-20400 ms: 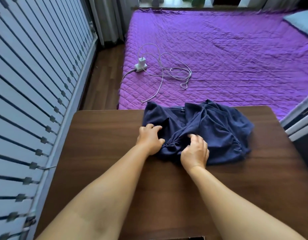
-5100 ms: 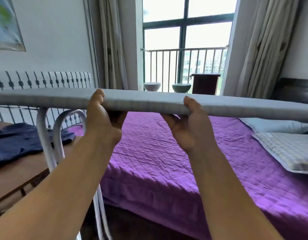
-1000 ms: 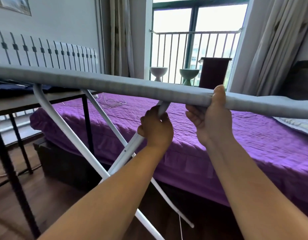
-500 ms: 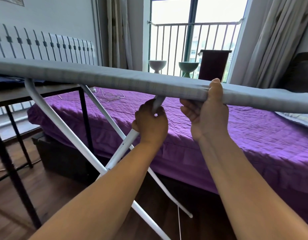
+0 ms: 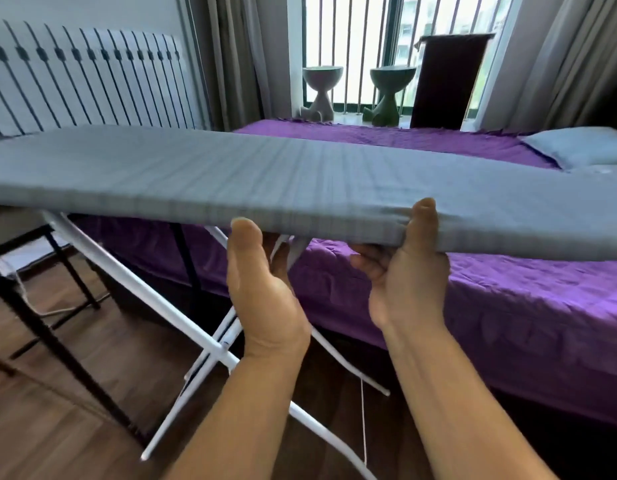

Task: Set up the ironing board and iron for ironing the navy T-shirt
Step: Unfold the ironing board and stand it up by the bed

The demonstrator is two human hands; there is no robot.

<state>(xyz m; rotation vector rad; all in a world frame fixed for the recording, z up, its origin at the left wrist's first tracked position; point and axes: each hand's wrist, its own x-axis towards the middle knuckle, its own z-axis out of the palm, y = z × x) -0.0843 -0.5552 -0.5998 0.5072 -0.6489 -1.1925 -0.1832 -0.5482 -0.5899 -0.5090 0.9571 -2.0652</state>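
The ironing board (image 5: 265,174), covered in grey striped cloth, stretches across the view at waist height, nearly level. Its white crossed legs (image 5: 144,292) reach down to the wooden floor. My right hand (image 5: 404,282) grips the board's near edge, thumb on top and fingers underneath. My left hand (image 5: 262,299) is beside it, thumb against the same edge and fingers curled under the board where a white leg meets it. Neither the navy T-shirt nor an iron is in view.
A purple quilted bed (image 5: 525,306) with a pillow (image 5: 577,147) lies right behind the board. A table with black legs (image 5: 47,337) stands at the left, partly under the board's end. A thin cord (image 5: 362,420) dangles from the board. Two stools and a dark cabinet stand by the window.
My left hand has let go of the white leg and moved up to the board's near edge. The view has risen, so the board's top surface now shows.
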